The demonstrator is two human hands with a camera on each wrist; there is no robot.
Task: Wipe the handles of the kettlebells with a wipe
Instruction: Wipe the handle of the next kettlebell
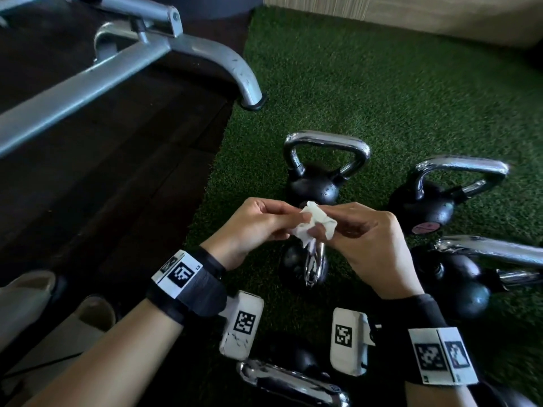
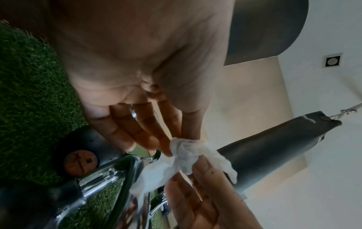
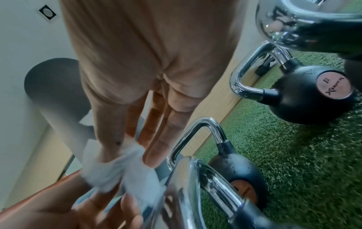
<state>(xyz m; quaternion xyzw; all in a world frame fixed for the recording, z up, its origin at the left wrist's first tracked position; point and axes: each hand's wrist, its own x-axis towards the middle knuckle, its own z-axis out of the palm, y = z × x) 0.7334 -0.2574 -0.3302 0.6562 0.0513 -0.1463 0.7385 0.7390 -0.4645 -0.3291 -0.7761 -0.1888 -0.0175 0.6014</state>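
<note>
both hands, left (image 1: 252, 227) and right (image 1: 364, 239), pinch the crumpled wipe (image 1: 316, 227), other fingers loose, kettlebell (image 1: 317, 171) at 12 o'clock.

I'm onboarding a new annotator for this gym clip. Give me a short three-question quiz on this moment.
1. True or false: the wipe lies flat on the turf.
2. Which hand holds the wipe: A left hand, B right hand, C both?
3. Fill in: the kettlebell handles are shiny ____.

Key: 1 false; 2 C; 3 chrome.
</note>
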